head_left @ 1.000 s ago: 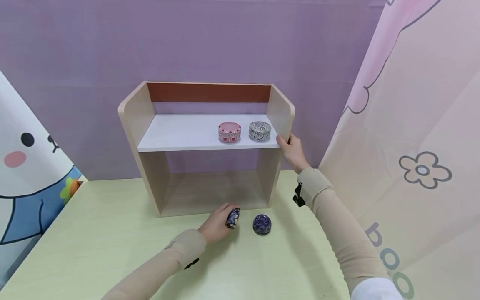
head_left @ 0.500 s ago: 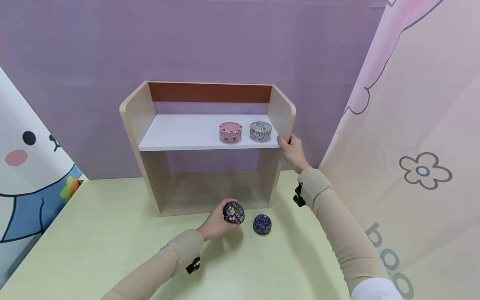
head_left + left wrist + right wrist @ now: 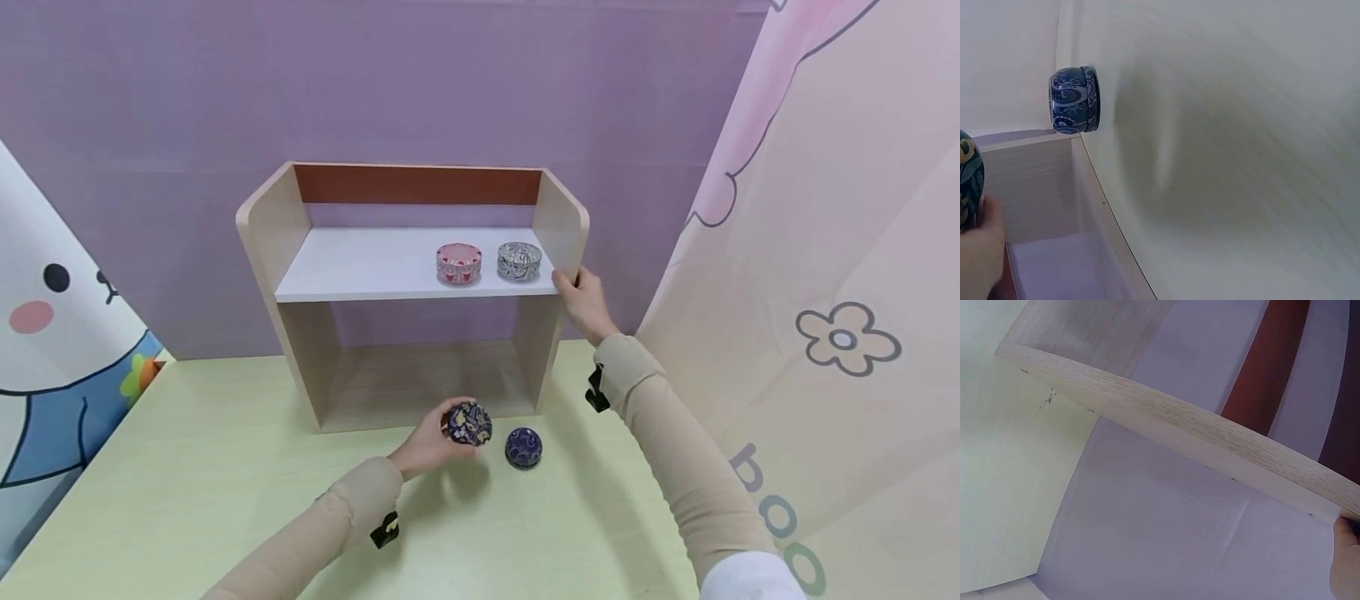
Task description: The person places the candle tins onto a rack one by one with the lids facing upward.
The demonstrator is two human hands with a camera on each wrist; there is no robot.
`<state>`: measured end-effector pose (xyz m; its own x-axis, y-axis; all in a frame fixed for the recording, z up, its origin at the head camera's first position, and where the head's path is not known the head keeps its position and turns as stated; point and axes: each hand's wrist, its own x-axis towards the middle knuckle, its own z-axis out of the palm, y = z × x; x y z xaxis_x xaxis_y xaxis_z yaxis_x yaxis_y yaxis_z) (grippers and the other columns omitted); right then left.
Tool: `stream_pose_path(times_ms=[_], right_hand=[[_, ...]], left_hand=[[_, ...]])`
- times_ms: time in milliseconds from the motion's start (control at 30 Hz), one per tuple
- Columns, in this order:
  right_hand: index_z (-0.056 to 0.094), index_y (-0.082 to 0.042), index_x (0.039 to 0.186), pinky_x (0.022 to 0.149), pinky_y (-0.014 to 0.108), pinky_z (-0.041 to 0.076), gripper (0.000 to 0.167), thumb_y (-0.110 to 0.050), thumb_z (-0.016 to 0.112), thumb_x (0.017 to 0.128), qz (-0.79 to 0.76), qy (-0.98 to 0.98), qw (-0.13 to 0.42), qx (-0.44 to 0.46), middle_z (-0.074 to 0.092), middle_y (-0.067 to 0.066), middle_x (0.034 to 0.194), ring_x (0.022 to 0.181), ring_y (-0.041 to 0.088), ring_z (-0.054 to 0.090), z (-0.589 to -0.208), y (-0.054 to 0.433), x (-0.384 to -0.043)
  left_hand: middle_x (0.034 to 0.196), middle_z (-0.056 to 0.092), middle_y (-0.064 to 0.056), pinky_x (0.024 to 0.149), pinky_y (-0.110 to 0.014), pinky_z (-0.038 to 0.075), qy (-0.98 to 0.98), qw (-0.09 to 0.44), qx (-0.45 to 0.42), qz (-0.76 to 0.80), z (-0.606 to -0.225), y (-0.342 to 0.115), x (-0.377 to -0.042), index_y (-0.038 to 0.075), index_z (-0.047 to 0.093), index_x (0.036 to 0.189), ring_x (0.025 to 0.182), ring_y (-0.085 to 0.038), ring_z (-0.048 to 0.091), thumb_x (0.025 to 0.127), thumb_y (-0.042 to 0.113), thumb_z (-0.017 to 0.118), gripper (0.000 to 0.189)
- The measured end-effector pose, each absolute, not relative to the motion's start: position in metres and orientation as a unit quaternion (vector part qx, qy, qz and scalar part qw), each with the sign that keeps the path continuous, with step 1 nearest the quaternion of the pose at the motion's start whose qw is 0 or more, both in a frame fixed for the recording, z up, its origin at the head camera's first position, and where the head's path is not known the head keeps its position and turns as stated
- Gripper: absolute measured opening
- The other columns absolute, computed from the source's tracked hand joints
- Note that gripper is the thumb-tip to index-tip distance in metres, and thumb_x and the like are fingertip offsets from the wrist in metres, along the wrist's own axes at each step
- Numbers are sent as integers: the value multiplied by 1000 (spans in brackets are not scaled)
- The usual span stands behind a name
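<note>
My left hand (image 3: 433, 442) holds a round dark tin with a flower pattern (image 3: 469, 423) just above the table, its patterned face turned toward the head camera. In the left wrist view only part of that flowered tin (image 3: 969, 178) shows at the left edge. To its right a dark blue swirl-patterned tin (image 3: 523, 448) rests on the table. My right hand (image 3: 587, 306) grips the right side panel of a small wooden shelf (image 3: 258, 242) at the height of the white board. On that board stand a pink tin (image 3: 459, 264) and a black-and-white tin (image 3: 519, 262).
The shelf's lower compartment (image 3: 427, 375) opens toward me behind the flowered tin. A purple cloth (image 3: 450, 83) hangs behind the shelf. Printed curtains flank the pale table (image 3: 225, 483), one with a flower (image 3: 847, 339) on the right.
My left hand has turned the flowered tin from edge-on to face-up toward the head camera, shifting it slightly up. My right hand has stayed on the shelf panel.
</note>
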<state>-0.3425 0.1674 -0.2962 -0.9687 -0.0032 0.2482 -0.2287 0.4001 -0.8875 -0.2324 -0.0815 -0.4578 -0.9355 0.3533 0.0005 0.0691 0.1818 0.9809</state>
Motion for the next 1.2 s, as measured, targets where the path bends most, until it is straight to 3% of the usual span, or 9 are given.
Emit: stream_pose_path(times_ms=[300,567,900,1200], right_hand=[[48,1,127,93,39,44,48,-33,47,94,542,-829,113,81,55,20,121,106,26,52,-296,167,-344],[47,1,128,96,39,42,49,-35,47,94,539,-831,110,76,54,19,123,109,26,51,-298,168,-344],[47,0,128,94,39,43,50,-36,47,94,539,-832,111,68,55,18,123,107,24,51,-298,168,-342],[46,0,129,95,40,43,50,-36,47,94,538,-833,109,68,54,18,124,108,24,51,-297,167,-342]], left_hand=[[128,47,-19,98,-41,44,758,120,146,624,-437,-84,-222,5,41,133,115,-35,49,67,3,77,76],[130,47,-16,98,-40,44,768,122,140,612,-450,-84,-228,10,40,133,117,-31,49,69,6,77,74],[132,44,-16,97,-40,45,766,114,153,614,-437,-83,-225,10,40,135,116,-32,49,69,6,77,76],[128,49,-13,93,-36,48,771,107,152,610,-426,-86,-225,19,45,134,111,-28,53,68,11,79,75]])
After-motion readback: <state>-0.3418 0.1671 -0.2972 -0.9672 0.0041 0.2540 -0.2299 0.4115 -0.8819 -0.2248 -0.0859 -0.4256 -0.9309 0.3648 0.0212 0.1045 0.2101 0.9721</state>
